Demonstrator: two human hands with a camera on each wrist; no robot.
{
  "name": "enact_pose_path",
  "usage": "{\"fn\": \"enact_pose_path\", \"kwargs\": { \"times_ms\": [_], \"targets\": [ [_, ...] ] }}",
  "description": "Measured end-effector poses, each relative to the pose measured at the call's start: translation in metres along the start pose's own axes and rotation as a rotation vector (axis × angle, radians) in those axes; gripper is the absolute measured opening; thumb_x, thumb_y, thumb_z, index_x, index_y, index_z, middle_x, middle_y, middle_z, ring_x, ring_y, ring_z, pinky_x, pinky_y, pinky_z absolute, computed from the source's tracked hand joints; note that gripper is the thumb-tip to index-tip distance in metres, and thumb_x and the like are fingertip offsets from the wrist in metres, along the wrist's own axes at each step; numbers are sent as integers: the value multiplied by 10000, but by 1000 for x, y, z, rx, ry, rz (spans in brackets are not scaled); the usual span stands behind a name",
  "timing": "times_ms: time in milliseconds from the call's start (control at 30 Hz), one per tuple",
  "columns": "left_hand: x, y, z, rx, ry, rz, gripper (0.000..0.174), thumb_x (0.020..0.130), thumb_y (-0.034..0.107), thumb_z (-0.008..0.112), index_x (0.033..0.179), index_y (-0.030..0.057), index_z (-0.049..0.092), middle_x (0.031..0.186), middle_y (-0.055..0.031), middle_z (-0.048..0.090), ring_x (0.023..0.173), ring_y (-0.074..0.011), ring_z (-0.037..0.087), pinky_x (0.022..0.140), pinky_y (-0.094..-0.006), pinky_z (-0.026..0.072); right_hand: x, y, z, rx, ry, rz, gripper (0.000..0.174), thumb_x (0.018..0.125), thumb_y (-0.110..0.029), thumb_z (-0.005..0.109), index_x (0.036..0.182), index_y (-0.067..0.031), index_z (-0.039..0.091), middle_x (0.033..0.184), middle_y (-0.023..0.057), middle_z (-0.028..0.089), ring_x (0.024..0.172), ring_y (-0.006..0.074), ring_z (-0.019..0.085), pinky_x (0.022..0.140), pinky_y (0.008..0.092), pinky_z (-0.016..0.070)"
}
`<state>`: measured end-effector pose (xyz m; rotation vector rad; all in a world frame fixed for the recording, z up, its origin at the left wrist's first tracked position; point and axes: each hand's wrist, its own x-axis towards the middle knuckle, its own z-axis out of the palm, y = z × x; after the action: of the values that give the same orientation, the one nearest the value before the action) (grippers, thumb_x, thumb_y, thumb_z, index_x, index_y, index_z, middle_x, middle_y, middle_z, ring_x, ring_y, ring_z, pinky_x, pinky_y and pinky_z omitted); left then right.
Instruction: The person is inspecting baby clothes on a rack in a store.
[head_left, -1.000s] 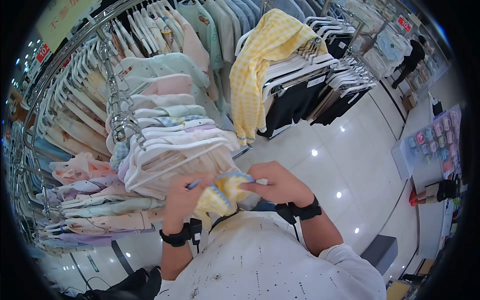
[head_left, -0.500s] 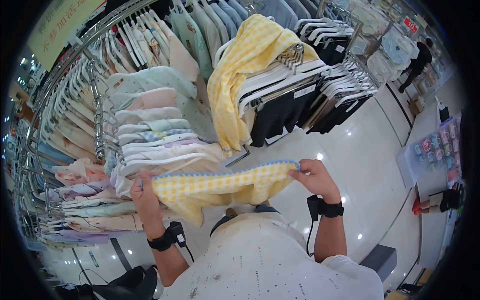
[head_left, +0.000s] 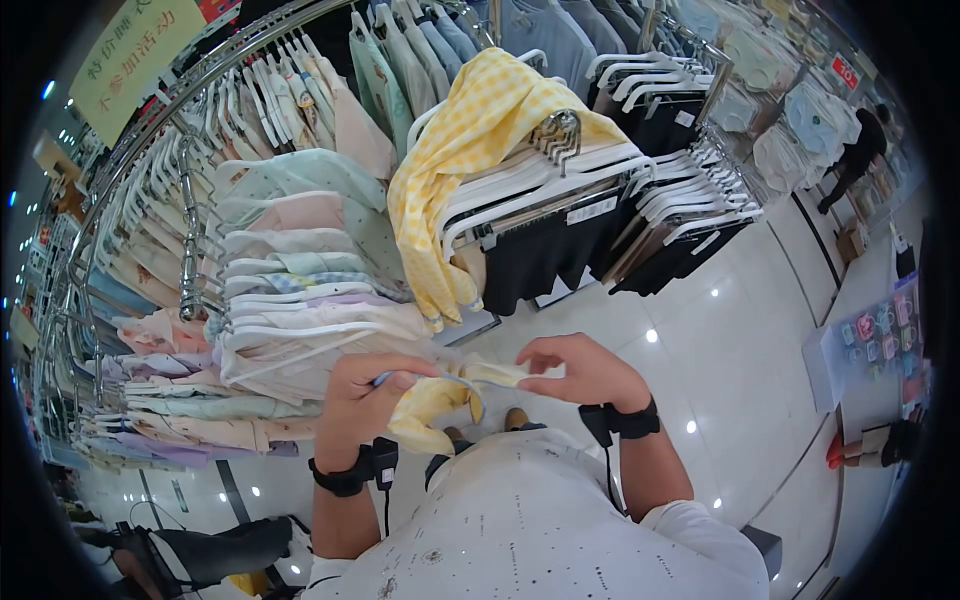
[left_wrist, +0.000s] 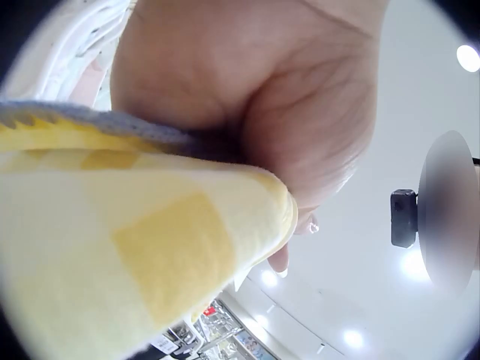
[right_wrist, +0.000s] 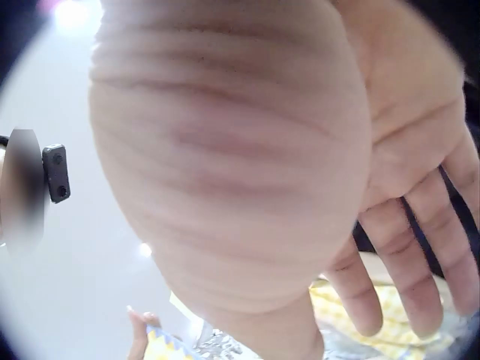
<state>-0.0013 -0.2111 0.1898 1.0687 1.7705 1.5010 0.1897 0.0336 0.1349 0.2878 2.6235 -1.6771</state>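
Note:
In the head view my left hand (head_left: 375, 395) grips a yellow-and-white checked garment (head_left: 425, 410) with blue edging, which hangs bunched in front of my waist. The left wrist view shows its checked cloth (left_wrist: 176, 247) folded over beside the base of the thumb, the blue edge running into the grip. To the right, my right hand (head_left: 592, 372) is close to the garment's loose, blurred end. Its fingers (right_wrist: 401, 262) are extended and spread in the right wrist view, thumb apart from them, with no cloth visibly pinched.
A matching yellow checked garment (head_left: 445, 170) lies draped over white hangers with black bottoms (head_left: 550, 255). Left of it, a rack holds pastel tops (head_left: 300, 215). A person in black (head_left: 860, 150) stands far right, near a counter with a display of small goods (head_left: 880, 335).
The garment was bunched between both hands, then stretched wide, and now sags gathered at the left hand. Both hands have come closer together, and the right fingers have loosened from its edge.

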Motion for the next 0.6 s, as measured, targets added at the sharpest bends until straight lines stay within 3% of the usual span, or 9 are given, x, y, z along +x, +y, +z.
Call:
{"fn": "enact_pose_path", "kwargs": {
  "times_ms": [33,100,200,367,467,533,600],
  "targets": [
    [2,0,5,-19,-39,-16,242,987,181,629,1011,-33,738,882,-81,737,769,-105,643,687,-253,500,3,-4,1,-2,-4,-2,359,841,-289,788,1065,-29,681,871,127,693,800,237,672,749,334,533],
    [7,10,17,-32,-52,-19,239,984,186,635,1016,-27,739,882,-81,736,774,-105,642,691,-255,499,15,-17,9,99,0,-179,363,827,-268,797,1080,-32,686,944,138,694,869,240,671,791,332,532],
    [12,14,26,-39,-63,38,239,980,198,644,1024,-16,741,875,-79,734,771,-106,640,695,-257,498,30,-25,19,53,-18,-286,326,833,-227,777,1082,-32,697,1017,150,691,916,261,665,804,341,527],
    [5,13,25,28,-70,110,281,994,245,634,1025,-13,742,854,-78,725,757,-112,636,691,-252,492,43,-12,24,-27,-77,-300,225,854,-141,741,1037,-15,707,949,130,697,848,276,658,769,346,519],
    [-6,12,31,-75,114,159,392,1012,341,614,991,-30,738,840,-81,720,756,-121,636,682,-258,487,42,5,24,-4,-103,-250,182,861,-122,721,1001,-7,708,876,137,688,802,295,657,737,352,520],
    [-15,0,32,-140,367,225,503,1013,437,587,944,-42,722,884,-94,716,769,-129,635,691,-268,490,38,18,23,-14,-125,-227,165,871,-118,710,990,-5,706,842,138,683,780,296,656,725,353,522],
    [-23,-16,31,-186,484,233,511,1009,451,582,943,-40,711,907,-93,709,774,-128,631,705,-271,493,34,28,23,-124,-139,-219,170,901,-154,670,981,-6,692,825,179,682,754,330,658,697,394,518]
  ]
}}
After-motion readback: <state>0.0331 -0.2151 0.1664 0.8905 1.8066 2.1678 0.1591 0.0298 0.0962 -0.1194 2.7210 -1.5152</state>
